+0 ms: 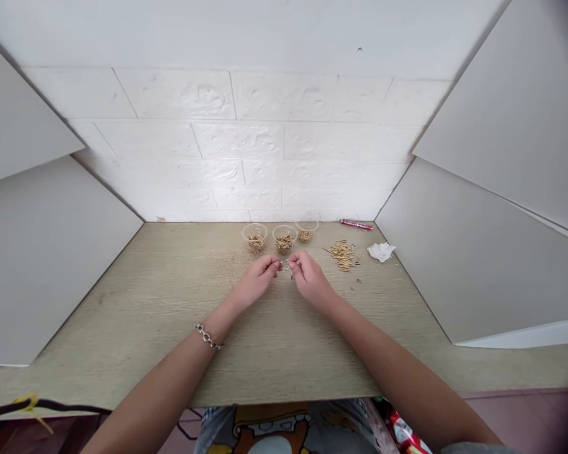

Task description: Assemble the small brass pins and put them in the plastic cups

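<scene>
My left hand and my right hand face each other low over the table, fingertips a small gap apart. Both are closed in a pinch. A tiny pale or silvery bit shows at the left fingertips, too small to name. Something thin with a dark end pokes out below the right fingers; its kind is unclear. Just beyond the hands stand a left clear cup, a middle clear cup and a right clear cup, each with small gold-coloured pieces inside. Right of my right hand lies a loose pile of slim gold-coloured pins.
A red wrapped stick-shaped packet lies by the back wall. Crumpled white tissue sits near the right panel. Tiny specks dot the wooden table left of the cups. A black cable runs along the front left edge.
</scene>
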Tool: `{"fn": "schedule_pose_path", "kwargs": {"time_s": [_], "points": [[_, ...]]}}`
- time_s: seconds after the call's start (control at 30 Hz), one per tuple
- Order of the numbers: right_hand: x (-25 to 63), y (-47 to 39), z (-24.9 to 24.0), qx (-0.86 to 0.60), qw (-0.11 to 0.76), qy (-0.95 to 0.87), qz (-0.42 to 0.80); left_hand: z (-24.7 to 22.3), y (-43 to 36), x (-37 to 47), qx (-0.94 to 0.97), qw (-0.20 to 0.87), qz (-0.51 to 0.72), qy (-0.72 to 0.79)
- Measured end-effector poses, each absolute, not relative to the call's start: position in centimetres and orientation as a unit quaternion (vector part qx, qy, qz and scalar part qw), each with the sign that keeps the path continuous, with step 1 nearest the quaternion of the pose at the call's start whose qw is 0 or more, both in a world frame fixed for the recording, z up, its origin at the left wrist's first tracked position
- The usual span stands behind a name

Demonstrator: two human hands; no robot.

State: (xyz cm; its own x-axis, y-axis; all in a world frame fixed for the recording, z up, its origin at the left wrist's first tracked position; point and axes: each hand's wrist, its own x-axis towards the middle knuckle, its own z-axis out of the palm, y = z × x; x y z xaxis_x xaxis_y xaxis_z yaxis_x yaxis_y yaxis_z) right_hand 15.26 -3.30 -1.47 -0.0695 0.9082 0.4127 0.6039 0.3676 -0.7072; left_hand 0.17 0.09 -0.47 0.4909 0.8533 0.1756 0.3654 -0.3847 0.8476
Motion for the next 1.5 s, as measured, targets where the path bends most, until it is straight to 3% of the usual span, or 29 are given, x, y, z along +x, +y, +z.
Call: {"fn": "schedule_pose_path", "kwargs": {"time_s": [0.67, 1.5], "points": [[15.12, -3.41, -1.45, -0.560, 0.441, -0.682, 0.162, -0.25, -0.79, 0.31, 0.845, 0.182, 0.302, 0.401], [15.17, -3.37, -1.46, -0.566, 0.427, -0.683, 0.176, -1.00, -0.38, 0.28, 0.851, 0.154, 0.315, 0.392]]}}
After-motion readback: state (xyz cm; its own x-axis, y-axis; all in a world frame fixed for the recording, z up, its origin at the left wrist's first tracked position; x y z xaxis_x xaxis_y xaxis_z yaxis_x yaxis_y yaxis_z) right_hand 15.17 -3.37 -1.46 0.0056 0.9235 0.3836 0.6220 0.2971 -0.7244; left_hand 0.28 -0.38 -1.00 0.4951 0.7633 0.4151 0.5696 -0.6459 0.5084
